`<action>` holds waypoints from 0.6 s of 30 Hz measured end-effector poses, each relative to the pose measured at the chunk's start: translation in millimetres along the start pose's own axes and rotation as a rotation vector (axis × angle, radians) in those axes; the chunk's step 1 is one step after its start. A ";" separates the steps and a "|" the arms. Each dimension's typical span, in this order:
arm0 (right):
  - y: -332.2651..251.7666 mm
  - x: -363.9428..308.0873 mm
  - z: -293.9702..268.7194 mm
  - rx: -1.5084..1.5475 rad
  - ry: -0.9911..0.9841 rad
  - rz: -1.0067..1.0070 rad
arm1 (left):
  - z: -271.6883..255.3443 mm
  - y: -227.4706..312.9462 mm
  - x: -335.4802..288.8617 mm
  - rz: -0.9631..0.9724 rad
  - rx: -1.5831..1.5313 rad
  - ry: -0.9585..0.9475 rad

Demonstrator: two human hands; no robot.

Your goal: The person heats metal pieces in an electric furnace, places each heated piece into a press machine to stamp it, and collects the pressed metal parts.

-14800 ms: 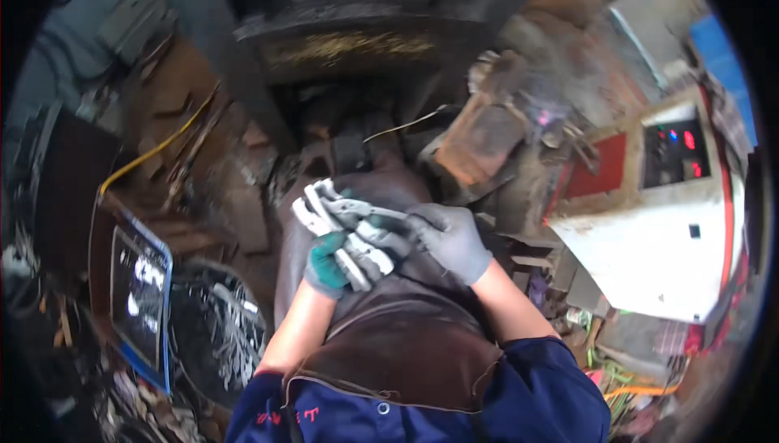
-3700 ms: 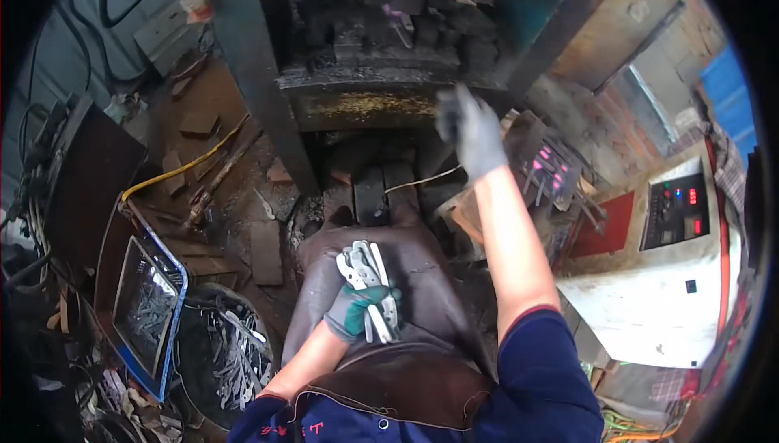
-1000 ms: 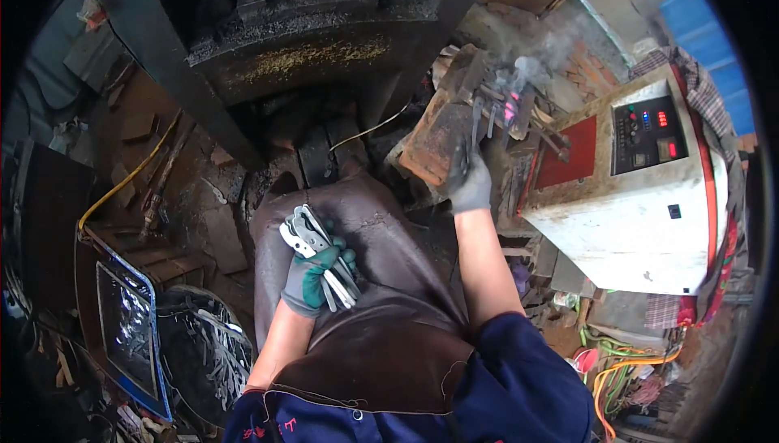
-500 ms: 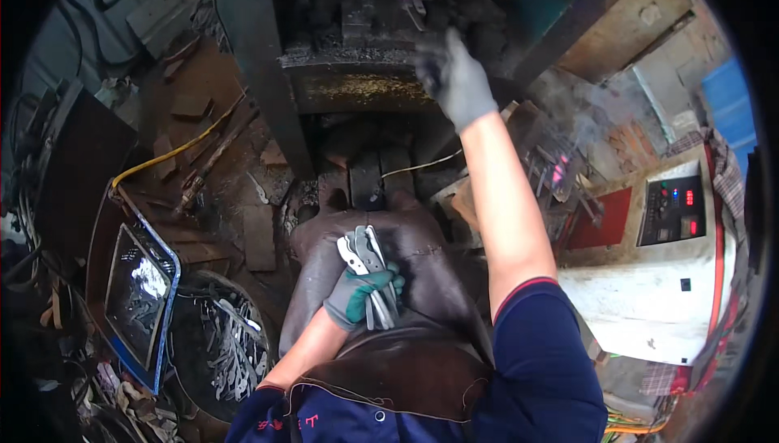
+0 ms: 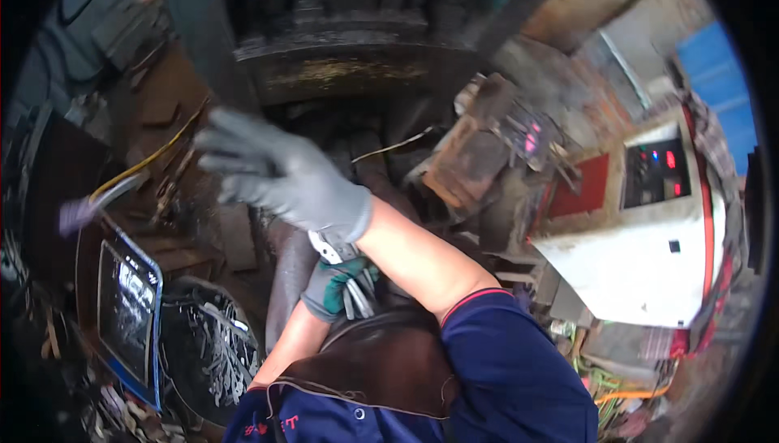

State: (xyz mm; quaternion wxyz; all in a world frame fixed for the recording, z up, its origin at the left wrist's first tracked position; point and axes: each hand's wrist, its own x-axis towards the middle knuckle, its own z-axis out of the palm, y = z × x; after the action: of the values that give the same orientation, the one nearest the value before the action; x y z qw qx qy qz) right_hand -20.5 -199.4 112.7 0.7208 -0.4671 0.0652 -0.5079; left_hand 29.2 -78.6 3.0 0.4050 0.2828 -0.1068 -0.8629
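Note:
My left hand (image 5: 321, 294), in a grey and green glove, is closed round a bundle of flat metal pieces (image 5: 358, 298) above my lap. Their upper ends show holes and lie partly behind my right wrist. My right hand (image 5: 284, 179), in a grey glove, stretches out to the left across my body with its fingers apart and nothing in it. Left of its fingertips, a blurred metal piece (image 5: 122, 190) with a purplish end appears in the air near the blue-framed panel (image 5: 130, 305). A round tub (image 5: 182, 386) holding many similar metal pieces (image 5: 223, 346) stands at lower left.
Ahead stands a dark machine with a thick crossbeam (image 5: 341, 70) and a left post (image 5: 191, 29). On the right are a rusty block (image 5: 462, 163), glowing pink pieces (image 5: 531, 136) and a white control cabinet (image 5: 625, 268). A yellow hose (image 5: 150, 159) crosses the left side.
My right hand has swung from the machine at upper right to the left, its fingers now spread. A blurred metal piece now shows at far left. My left hand keeps the bundle; the view has shifted.

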 end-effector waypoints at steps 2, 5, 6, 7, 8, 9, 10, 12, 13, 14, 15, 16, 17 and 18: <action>-37.8 -37.6 -25.0 -0.313 0.317 -0.038 | -37.0 -12.0 3.6 -0.094 -0.062 0.073; -66.6 -180.3 -164.6 0.128 1.092 -0.084 | -19.9 -8.0 2.6 -0.088 -0.102 0.029; -83.4 -207.2 -184.9 0.159 1.464 -0.103 | -24.2 -9.3 2.8 -0.104 -0.125 0.045; -100.6 -231.3 -196.0 0.050 1.482 -0.159 | -23.5 -9.8 1.5 -0.104 -0.119 0.046; -112.0 -249.6 -200.9 -0.059 1.501 -0.216 | -22.5 -8.5 -0.8 -0.108 -0.109 0.046; -120.1 -255.1 -204.8 -0.057 1.512 -0.220 | -20.4 -7.9 -2.9 -0.120 -0.105 0.047; -129.8 -250.9 -215.3 -0.186 1.637 -0.175 | -17.1 -7.2 -1.0 -0.123 -0.095 0.036; -136.8 -257.2 -220.8 -0.317 1.761 -0.132 | -14.3 -8.1 1.2 -0.129 -0.081 0.022; -132.3 -263.6 -220.1 -0.343 1.726 -0.155 | -15.5 -8.7 2.4 -0.120 -0.078 0.045; -128.0 -273.9 -219.1 -0.372 1.692 -0.176 | -15.9 -10.6 1.9 -0.113 -0.078 0.069; -121.4 -284.8 -217.7 -0.276 1.618 -0.209 | -17.7 -11.1 1.4 -0.111 -0.080 0.072; -120.4 -289.2 -214.8 -0.276 1.617 -0.205 | -20.1 -10.8 1.4 -0.088 -0.083 0.048; -120.0 -292.8 -212.9 -0.170 1.638 -0.204 | -21.2 -10.9 1.2 -0.065 -0.085 0.024; -120.3 -295.0 -212.8 -0.062 1.656 -0.202 | -21.4 -11.9 0.1 -0.064 -0.087 0.028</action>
State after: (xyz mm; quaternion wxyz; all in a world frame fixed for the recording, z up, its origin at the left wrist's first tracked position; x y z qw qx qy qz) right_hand -362.5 -100.4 -28.7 0.3775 0.0341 0.5460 -0.7471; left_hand 33.8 -70.0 -19.4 0.3906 0.2804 -0.0544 -0.8751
